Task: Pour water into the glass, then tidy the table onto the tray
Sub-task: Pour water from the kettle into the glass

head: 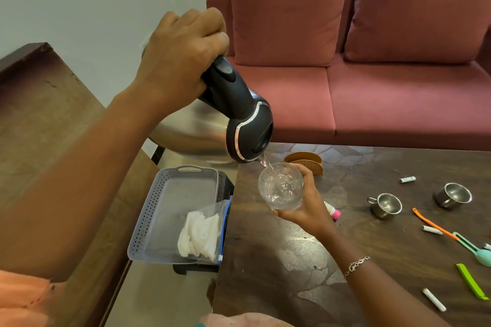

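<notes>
My left hand (183, 53) grips the black handle of a steel electric kettle (233, 111), which is tilted spout-down over the table's left edge. A thin stream of water runs from the spout into a clear glass (280, 186). My right hand (309, 204) holds that glass from behind and beneath, lifted just above the dark wooden table (292, 268). A grey perforated tray (148, 220) stands left of the table on a black stand, with a zip bag of white pieces (202, 233) inside it.
Scattered on the table's right half are two small steel cups (385, 206) (453, 195), white batteries (407, 179), an orange tool (433, 223), teal spoon (475, 249), green clip (471, 281), a pink-capped tube (333, 212) and a brown holder (305, 163). A red sofa (372, 87) lies beyond.
</notes>
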`<state>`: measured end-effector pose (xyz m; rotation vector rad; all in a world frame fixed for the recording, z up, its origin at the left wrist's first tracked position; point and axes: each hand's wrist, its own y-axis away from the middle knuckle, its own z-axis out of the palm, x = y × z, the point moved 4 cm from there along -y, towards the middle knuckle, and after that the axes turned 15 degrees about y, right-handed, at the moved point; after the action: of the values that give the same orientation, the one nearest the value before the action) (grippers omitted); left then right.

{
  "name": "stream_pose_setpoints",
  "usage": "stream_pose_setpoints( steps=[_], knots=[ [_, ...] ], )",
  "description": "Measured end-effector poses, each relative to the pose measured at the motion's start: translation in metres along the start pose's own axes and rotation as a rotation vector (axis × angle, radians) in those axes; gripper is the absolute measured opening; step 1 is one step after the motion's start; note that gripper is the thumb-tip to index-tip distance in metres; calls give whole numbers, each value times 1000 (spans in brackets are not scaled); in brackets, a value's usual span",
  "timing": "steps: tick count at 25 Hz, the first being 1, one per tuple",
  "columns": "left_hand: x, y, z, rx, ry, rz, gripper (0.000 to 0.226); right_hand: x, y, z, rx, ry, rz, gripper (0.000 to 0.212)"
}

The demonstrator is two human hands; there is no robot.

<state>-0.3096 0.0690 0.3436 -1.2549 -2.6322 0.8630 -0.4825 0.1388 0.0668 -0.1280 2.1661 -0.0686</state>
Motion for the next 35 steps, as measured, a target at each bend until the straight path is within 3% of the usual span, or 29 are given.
stream_pose_setpoints(
  steps=[23,35],
  knots=[
    [-1,-3,-3,-21,-10,29,10,-11,-4,2,-3,-78,-37,93],
    [-13,4,1,0,36,-44,12,-16,-5,3,-1,-83,-63,90]
  ],
)
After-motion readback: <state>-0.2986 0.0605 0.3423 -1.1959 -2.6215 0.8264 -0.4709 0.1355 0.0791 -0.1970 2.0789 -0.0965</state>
